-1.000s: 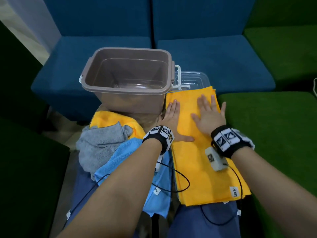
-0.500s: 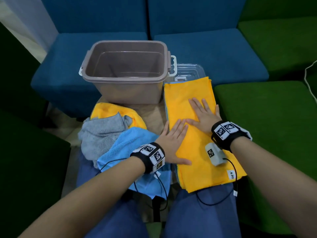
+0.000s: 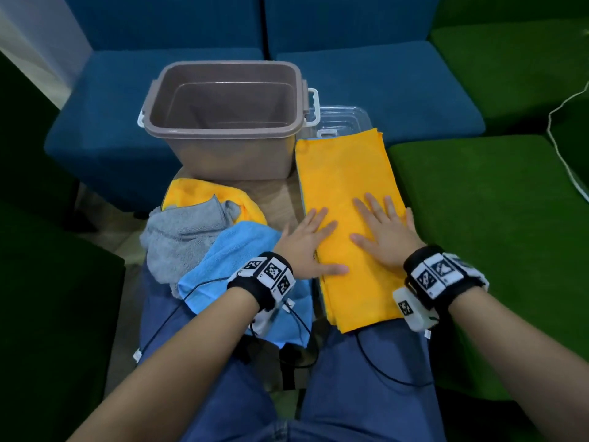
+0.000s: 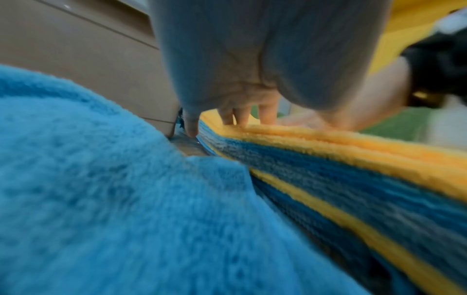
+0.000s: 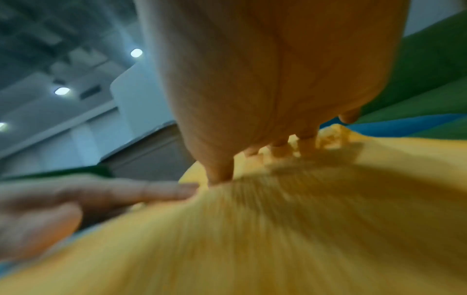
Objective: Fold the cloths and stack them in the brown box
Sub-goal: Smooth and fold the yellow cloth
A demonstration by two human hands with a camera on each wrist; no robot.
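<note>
Unfolded pile [image 3: 204, 237] on my left, brown box [image 3: 223, 119] behind it, nothing in it yet. My left hand [image 3: 306, 244] and right hand [image 3: 385, 234], fingers flat, have slid back toward me along the folded orange cloth [image 3: 347, 173]. Smoothing's done, I think; it tops a stack [image 4: 353, 179], layers blurry.

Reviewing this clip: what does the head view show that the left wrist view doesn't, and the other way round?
Head view only: the empty brown box, the grey cloth in the unfolded heap, and both hands flat on the yellow cloth.
Left wrist view only: the stack's side edge, with yellow, blue and grey layers under the top cloth.
Both: the left hand with straight fingers on the yellow cloth, the right hand, and the loose blue cloth.
</note>
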